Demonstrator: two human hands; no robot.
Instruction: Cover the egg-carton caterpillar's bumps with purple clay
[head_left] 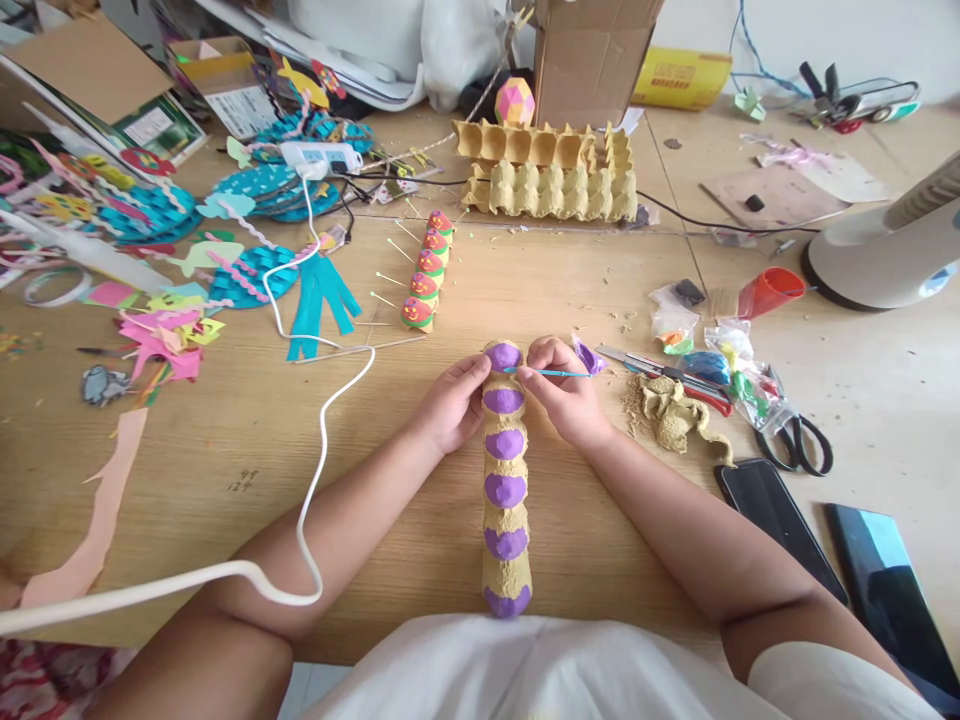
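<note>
A long strip cut from an egg carton (507, 518) lies on the table, pointing away from me. Several of its bumps bear purple clay patches (505, 490). My left hand (459, 402) is closed on the strip's far end from the left, thumb beside the farthest patch. From the right, my right hand (561, 395) pinches a thin blue modelling tool (551, 373), whose tip meets the farthest purple patch. Right behind that hand lies a packet of purple clay (589, 355).
A finished-looking caterpillar (424, 285) with red-and-green bumps stands beyond my left hand. Egg cartons (562, 190) sit at the back. To the right lie a utility knife (705, 398), scissors (795, 443) and a phone (776, 520). A white cable (322, 450) crosses the left side.
</note>
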